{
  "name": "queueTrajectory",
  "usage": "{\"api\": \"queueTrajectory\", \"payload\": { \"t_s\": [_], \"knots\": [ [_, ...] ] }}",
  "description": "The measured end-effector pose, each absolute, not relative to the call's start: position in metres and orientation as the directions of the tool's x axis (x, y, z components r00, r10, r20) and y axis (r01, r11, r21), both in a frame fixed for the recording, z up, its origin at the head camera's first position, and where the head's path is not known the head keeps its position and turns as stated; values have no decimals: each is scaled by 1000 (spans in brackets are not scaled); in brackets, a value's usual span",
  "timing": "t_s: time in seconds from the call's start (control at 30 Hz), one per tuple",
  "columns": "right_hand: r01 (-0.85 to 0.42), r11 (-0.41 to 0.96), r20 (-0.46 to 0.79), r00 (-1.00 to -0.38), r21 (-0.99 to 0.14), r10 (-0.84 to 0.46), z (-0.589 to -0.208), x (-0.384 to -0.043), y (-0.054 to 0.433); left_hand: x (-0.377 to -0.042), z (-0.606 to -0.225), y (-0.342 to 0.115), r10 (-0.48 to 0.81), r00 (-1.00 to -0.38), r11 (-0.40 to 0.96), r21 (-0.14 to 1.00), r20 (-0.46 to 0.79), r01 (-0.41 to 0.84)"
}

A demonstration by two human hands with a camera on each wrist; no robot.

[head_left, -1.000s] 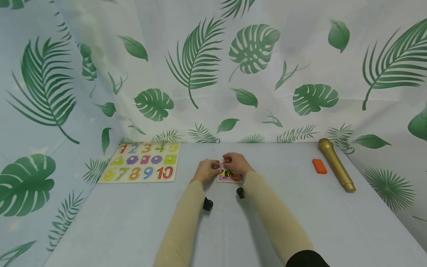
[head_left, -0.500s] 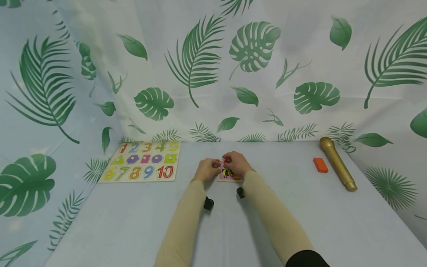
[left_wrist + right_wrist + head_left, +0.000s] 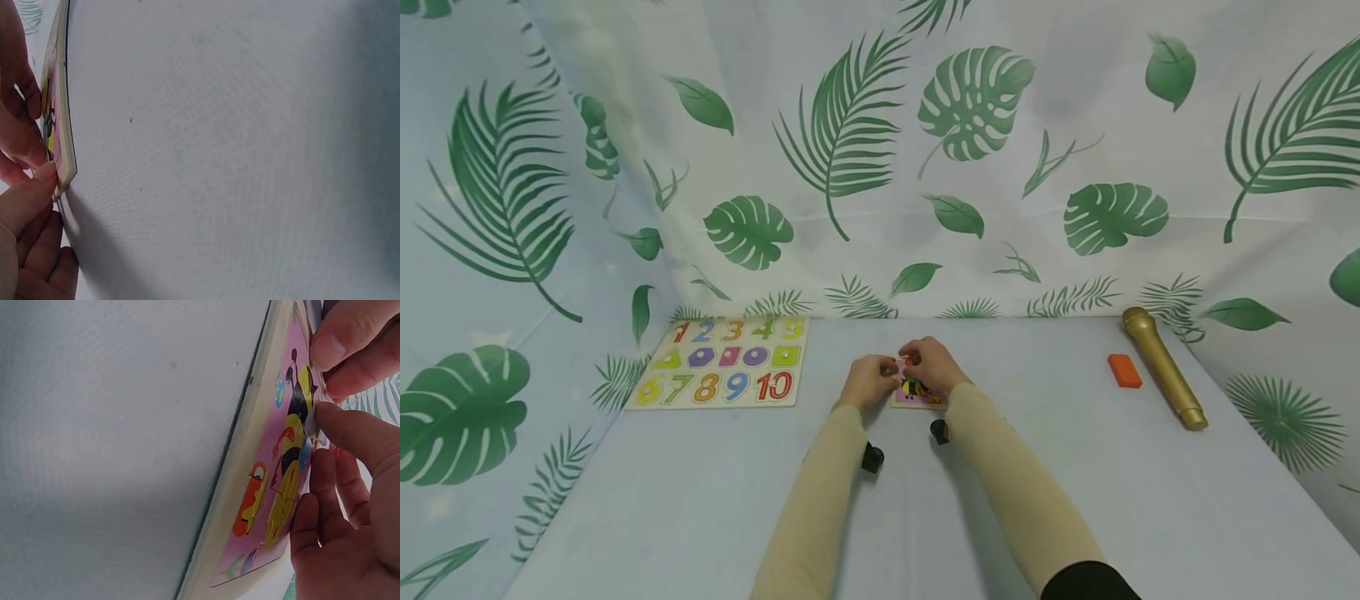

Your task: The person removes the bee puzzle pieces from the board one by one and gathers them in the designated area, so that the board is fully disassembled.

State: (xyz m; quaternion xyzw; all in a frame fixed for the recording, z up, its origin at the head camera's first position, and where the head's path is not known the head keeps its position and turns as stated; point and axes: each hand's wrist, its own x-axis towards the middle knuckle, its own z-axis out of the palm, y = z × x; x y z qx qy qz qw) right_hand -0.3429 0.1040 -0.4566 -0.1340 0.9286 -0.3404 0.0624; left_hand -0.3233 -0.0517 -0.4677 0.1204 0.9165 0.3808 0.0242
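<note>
A small square jigsaw puzzle with a bee on a pink ground lies at the middle of the table's far part. My left hand grips its left edge; in the left wrist view the thumb lies on the board's corner, with the other fingers curled below. Over the far part of the picture, my right hand pinches a puzzle piece between thumb and fingers. Seams between pieces cross the bee in the right wrist view. The hands cover the puzzle's far edge and right side in the head view.
To the left lies a wooden number and shape board. An orange block and a gold microphone are at the far right. A leaf-printed curtain rises along the back and sides of the table.
Both hands stay at the puzzle with hardly any finger movement. The head view has shifted slightly, so the things on the table appear a little farther right.
</note>
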Motion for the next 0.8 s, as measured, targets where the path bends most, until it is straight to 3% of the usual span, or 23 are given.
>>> {"api": "queueTrajectory", "payload": {
  "t_s": [0.17, 0.8],
  "knots": [
    [-182, 710, -33, -960, -680, -278, -458, -344, 105, -323, -468, -52, 244, -968, 684, 698, 56, 213],
    [-316, 736, -16, -914, -599, -406, -460, -350, 117, -323, -468, -52, 243, -969, 703, 679, 48, 210]
  ]
}}
